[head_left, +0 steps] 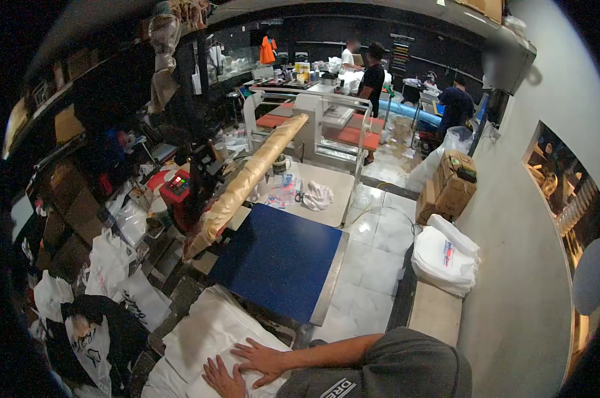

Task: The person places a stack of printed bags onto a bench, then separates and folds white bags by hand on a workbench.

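Note:
Both of my hands lie flat on a pile of white fabric point(204, 335) at the bottom of the head view. My right hand point(263, 360) reaches across from the right with its fingers spread, palm down on the cloth. Beside it, nearly touching, my left hand point(224, 381) rests on the same fabric with its fingers apart. Neither hand grips anything. Just beyond the pile is a flat, dark blue square pad point(280, 259) with a pale edge along its right side.
A long roll in shiny tan wrapping point(253, 182) slants above the pad's left side. A red control box point(176, 187) stands left. Printed white bags point(107, 262) crowd the lower left. Folded white printed fabric point(446, 255) lies right, near cardboard boxes point(452, 182). Several people work farther back.

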{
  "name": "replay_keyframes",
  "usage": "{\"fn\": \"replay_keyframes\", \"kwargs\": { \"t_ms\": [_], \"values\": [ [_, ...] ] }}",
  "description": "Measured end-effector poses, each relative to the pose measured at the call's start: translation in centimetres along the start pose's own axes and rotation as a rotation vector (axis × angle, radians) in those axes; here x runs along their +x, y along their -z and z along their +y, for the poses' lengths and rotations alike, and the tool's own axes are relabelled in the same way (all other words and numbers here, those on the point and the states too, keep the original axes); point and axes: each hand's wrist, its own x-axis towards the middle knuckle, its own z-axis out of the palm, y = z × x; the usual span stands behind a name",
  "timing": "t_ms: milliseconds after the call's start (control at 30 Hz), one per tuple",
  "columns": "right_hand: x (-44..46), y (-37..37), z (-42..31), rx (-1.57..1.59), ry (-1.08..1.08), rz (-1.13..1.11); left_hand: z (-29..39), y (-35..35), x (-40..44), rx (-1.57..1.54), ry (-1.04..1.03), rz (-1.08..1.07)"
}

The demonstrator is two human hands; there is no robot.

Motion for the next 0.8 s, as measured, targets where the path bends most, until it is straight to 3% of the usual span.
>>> {"fn": "replay_keyframes", "kwargs": {
  "t_ms": [467, 800],
  "values": [
    [-0.25, 0.28, -0.09, 0.002, -0.004, -0.024, -0.08, -0.7, -0.15, 0.01, -0.03, 0.113],
    [-0.59, 0.16, -0.1, 0.011, 0.031, 0.042, 0.0, -0.56, -0.18, 0.011, -0.01, 0.064]
  ]
}}
